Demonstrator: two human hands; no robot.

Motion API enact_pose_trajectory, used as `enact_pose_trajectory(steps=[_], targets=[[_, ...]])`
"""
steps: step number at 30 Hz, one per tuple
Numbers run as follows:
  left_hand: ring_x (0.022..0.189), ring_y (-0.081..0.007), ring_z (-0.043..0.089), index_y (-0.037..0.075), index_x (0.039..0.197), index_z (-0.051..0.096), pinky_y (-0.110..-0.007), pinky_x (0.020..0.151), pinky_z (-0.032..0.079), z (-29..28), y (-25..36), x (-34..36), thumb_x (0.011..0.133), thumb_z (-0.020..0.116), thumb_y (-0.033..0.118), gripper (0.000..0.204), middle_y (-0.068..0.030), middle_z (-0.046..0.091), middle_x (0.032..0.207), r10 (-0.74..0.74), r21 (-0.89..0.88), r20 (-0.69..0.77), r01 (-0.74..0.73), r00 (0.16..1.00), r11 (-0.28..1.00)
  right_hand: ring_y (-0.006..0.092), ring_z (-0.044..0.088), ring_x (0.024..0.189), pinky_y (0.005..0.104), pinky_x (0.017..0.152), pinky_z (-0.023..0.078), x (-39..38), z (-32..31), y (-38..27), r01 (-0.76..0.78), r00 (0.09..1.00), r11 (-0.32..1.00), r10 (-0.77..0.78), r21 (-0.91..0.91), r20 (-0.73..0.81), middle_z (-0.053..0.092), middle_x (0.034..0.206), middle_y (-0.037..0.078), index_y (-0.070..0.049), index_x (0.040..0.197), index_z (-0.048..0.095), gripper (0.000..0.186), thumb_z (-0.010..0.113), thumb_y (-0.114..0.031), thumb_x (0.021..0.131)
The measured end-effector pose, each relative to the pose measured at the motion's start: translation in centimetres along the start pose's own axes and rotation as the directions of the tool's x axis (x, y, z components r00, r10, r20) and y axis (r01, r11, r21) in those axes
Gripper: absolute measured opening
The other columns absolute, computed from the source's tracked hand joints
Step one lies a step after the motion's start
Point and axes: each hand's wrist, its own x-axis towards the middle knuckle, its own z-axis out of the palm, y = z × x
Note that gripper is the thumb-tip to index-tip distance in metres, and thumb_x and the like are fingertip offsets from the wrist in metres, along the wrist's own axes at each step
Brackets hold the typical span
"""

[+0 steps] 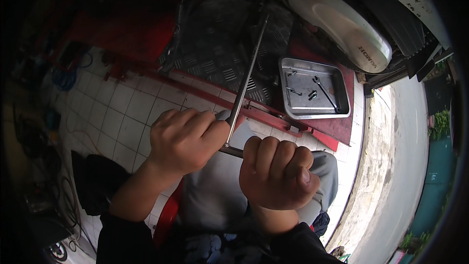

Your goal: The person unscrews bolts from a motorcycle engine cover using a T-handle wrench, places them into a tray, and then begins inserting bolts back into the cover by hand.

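Both of my fists are closed on a long metal T-handle wrench [243,85]. My left hand [185,139] wraps the tool near the joint of shaft and crossbar. To the right of the joint, my right hand [276,171] grips the crossbar, of which only a short piece shows between the fists. The shaft slants up and away over the lift platform, and its far end fades into shadow under the motorcycle, so what it meets there is hidden. My knees in grey trousers lie beneath the hands.
On the red lift [337,129] stands a metal tray [344,88] with a combination wrench [326,95] and several small metal parts. The motorcycle's silver exhaust cover [342,27] overhangs the upper right. Checkered plate [229,68] covers the platform. White tiles [124,100] and hoses lie left.
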Motion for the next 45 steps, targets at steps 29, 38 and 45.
enact_pose_trajectory(steps=[29,38,45], targets=[[0.049,-0.0156,0.057,0.014,0.063,0.049,-0.031,0.045,0.042,-0.5,-2.7,4.6,0.085,0.069,0.024,0.031,0.0006,0.050,0.056,0.061,-0.037,0.186,-0.055,0.981,0.998,0.0129,0.031,0.047,0.0313,0.055,0.035,4.1,0.0,2.0,0.150,0.989,0.988,-0.150,0.029,-0.009,0.031,0.051,-0.002,-0.012,0.061,0.033,0.033,0.051,-0.020,0.087],[0.061,-0.0195,0.057,0.009,0.082,0.058,-0.032,0.056,0.046,6.0,2.0,-2.2,0.093,0.062,0.026,0.020,-0.0025,0.056,0.069,-0.518,-0.675,0.617,0.737,0.592,0.039,0.0157,0.043,0.040,0.0283,0.041,0.034,8.6,6.0,2.6,0.224,0.922,0.583,0.132,-0.781,0.363,0.040,0.047,0.004,-0.002,0.065,0.046,0.026,0.061,-0.011,0.083],[0.063,-0.0101,0.049,0.011,0.086,0.055,-0.026,0.061,0.041,4.2,8.4,5.2,0.099,0.056,0.027,0.020,0.0042,0.048,0.070,-0.695,-0.802,0.585,0.425,0.419,-0.419,0.0343,0.051,0.100,0.0412,0.088,0.041,7.7,5.1,-2.9,0.331,0.940,0.141,0.038,-0.933,0.339,0.052,0.108,0.019,0.004,0.115,0.051,0.040,0.063,-0.024,0.088]])
